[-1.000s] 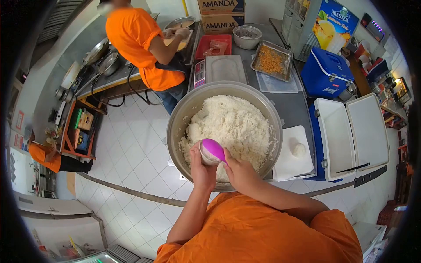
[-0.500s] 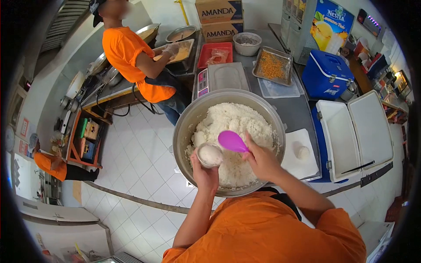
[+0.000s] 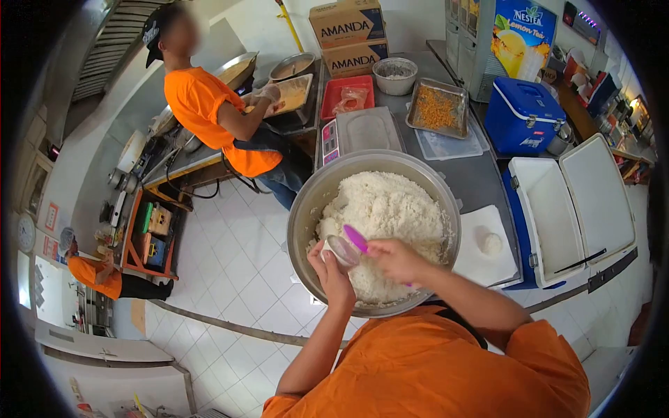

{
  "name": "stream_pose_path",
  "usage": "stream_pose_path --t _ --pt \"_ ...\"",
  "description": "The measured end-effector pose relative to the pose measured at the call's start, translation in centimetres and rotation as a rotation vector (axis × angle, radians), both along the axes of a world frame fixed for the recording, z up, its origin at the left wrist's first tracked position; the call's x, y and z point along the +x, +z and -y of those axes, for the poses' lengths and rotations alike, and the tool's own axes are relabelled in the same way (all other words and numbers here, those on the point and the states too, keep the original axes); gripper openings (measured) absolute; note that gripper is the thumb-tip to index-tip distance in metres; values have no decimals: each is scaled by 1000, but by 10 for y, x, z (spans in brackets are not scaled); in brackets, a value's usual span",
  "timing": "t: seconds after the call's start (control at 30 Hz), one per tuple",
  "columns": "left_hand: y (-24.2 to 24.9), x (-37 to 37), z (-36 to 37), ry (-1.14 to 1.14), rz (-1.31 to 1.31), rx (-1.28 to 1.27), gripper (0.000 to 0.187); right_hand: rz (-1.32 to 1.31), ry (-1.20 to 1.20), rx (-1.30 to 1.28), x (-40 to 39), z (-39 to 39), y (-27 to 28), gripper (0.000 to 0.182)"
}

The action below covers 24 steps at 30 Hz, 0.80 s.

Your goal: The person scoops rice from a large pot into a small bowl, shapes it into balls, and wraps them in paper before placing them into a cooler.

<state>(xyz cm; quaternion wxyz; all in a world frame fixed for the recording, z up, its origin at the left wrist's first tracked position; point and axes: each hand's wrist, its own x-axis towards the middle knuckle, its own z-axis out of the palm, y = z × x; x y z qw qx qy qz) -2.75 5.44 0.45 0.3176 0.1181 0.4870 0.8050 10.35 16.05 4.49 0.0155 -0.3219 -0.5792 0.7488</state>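
Centre of frame: wide metal pot (image 3: 298,226), white rice (image 3: 394,205) heaped inside, highest toward the far side. Left hand (image 3: 334,279) over the pot's near left part, fingers curled narrowly round a small cup (image 3: 343,251). Cup tipped, mouth toward the right hand; probably angled so the spoon can reach it easily. How full it is, cannot tell.

Right hand (image 3: 396,260) over the near rice, fingers closed on the handle of a purple spoon (image 3: 355,238). Handle end shows below the hand, so the grip seems to be partway along, likely for close control. Spoon head is edge-on, just beside the cup. Exact finger placing under the handle is hidden. Both hands work above the pot, presumably so loose grains drop back in.

Right of centre: white sheet (image 3: 503,267) beside the pot, one small rice mound (image 3: 492,244) on it; sheet probably keeps the rice off the counter (image 3: 468,171) and within easy reach of the right hand.

Behind the pot, a scale (image 3: 368,131). Upper left, a co-worker (image 3: 203,118) in orange, gloved hand at a tray (image 3: 296,97).
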Motion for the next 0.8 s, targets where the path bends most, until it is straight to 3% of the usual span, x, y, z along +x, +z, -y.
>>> stream_pose_path --t 0.07,0.1,0.17,0.2,0.27,0.33,0.4,0.43,0.47,0.5,0.53,0.57,0.63,0.67,0.73,0.8 --pt "-1 9 2 33 -66 -75 28 -265 -51 714 -14 26 -36 31" --pt "-11 -1 5 -21 -14 -36 27 -256 -46 709 -9 15 -21 31" --pt "4 -13 15 -94 64 52 27 -32 247 67 -3 -19 26 34" --pt "10 -19 15 -173 136 145 27 -37 249 70 -8 -15 22 34" --pt "7 -27 10 -185 107 192 26 -240 111 347 -20 -7 12 35" --pt "1 -36 -2 -157 110 261 28 -187 132 402 -29 -19 8 33" --pt "7 -43 -5 -91 126 297 29 -296 -32 783 -38 -45 -25 32" --pt "9 -44 -2 -77 191 354 32 1 86 655 -30 -48 16 36" --pt "10 -43 0 -63 261 411 36 -10 110 675 -32 -46 19 36" --pt "20 -39 3 -17 346 386 48 70 202 942 -25 -35 15 50" --pt "27 -32 5 -13 339 406 48 155 283 1208 -16 -27 11 68" --pt "34 -22 8 -82 373 442 53 151 280 1231 -11 -21 12 68" --pt "46 4 7 -211 389 475 64 -455 -30 1043 -9 -14 18 118" --pt "53 22 4 -231 411 445 65 -468 -31 1061 -1 -14 19 118" --pt "42 54 -6 -246 540 355 63 -641 -88 762 19 -16 21 143" --pt "33 77 -24 -341 528 308 61 -722 -126 760 47 -42 6 147"
